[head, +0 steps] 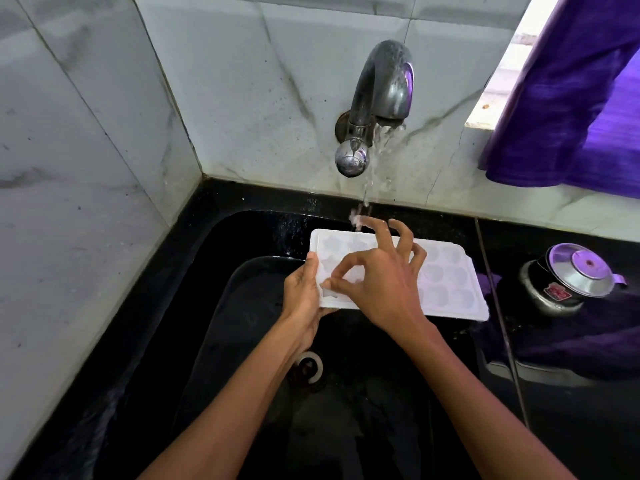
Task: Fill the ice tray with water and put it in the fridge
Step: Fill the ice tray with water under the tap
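Ice tray [446, 271], white, with rounded and star-shaped cells, held level above black sink [242, 341], under tap [377, 98] on far tiled wall. Water stream [367, 181] falling from spout onto far edge of tray, near its middle. Left hand [301, 299] gripping left end of tray, thumb on top along the edge, fingers curled beneath. Right hand [384, 282] over left half of tray, thumb and forefinger pinched together at a near-left cell, remaining fingers [398, 233] spread and raised toward the stream; whether anything is held in the pinch, cannot tell. Right end of tray unsupported, reaching toward counter edge. Drain [309, 367] at sink bottom, below left forearm. Steel kettle [568, 275] with lid on black counter [554, 427], right of tray and apart from it. Purple cloth [581, 98] hanging at far right beside window ledge. Grey-veined marble tiles [86, 168] on left and far walls.
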A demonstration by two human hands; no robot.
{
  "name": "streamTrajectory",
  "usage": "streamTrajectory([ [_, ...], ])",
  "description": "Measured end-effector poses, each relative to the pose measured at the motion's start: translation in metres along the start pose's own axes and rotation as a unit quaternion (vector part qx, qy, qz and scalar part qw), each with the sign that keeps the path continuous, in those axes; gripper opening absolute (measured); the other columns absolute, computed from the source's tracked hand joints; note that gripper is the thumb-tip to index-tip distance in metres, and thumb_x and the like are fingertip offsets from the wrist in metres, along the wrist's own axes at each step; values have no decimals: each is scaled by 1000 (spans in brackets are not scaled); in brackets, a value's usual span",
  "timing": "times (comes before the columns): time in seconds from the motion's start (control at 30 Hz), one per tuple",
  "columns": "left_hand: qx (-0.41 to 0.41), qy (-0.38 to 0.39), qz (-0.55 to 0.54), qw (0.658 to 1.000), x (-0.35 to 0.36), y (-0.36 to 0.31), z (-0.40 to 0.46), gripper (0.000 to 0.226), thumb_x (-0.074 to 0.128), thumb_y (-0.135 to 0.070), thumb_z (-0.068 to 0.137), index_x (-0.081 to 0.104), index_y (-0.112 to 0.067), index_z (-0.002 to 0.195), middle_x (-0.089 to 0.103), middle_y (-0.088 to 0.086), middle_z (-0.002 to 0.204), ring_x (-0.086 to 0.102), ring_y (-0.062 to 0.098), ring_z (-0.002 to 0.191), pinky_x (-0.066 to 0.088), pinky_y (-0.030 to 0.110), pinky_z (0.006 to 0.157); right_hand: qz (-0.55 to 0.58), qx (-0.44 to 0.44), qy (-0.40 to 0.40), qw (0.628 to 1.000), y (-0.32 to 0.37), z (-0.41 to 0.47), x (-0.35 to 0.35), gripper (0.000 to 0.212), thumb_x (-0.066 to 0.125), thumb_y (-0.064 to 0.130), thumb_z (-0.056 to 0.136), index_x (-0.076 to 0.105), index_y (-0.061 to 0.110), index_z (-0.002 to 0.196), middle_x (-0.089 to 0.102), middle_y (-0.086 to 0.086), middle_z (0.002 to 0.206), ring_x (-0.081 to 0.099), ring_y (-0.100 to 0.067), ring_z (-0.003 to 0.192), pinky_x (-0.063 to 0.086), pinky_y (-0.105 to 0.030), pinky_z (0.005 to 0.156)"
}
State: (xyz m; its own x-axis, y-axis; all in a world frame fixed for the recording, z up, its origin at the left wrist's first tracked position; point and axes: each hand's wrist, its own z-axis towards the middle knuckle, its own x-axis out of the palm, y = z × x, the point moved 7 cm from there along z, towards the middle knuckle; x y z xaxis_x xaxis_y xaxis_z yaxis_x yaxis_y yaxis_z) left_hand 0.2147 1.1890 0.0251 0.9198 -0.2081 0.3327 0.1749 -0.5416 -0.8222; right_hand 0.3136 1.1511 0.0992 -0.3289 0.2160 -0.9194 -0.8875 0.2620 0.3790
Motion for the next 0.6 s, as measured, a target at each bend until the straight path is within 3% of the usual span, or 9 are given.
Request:
streamTrajectory([
  [0.2, -14, -18, -24, 999, 0, -2, 4, 39, 39, -38, 98, 63, -8, 101, 68, 13, 85, 57, 12, 44, 43, 18, 36, -80, -52, 139, 986, 4, -14, 20, 37, 44, 61, 88, 59, 45, 118, -9, 9, 157, -21, -26, 138, 0, -50, 108],
  [0.43, -16, -23, -30, 999, -1, -2, 3, 36, 39, -38, 98, 63, -11, 97, 68, 11, 86, 57, 10, 44, 34, 15, 31, -71, -59, 126, 988, 7, -12, 19, 33, 49, 63, 85, 63, 44, 107, -5, 10, 157, -23, -23, 136, -1, -51, 109],
  [0.6, -23, -27, -27, 999, -2, -2, 4, 36, 39, -39, 98, 61, -10, 102, 67, 12, 82, 55, 11, 41, 33, 15, 30, -100, -65, 142, 983, 9, -14, 23, 37, 41, 61, 90, 55, 48, 122, -15, 10, 157, -28, -23, 134, -6, -53, 106],
])
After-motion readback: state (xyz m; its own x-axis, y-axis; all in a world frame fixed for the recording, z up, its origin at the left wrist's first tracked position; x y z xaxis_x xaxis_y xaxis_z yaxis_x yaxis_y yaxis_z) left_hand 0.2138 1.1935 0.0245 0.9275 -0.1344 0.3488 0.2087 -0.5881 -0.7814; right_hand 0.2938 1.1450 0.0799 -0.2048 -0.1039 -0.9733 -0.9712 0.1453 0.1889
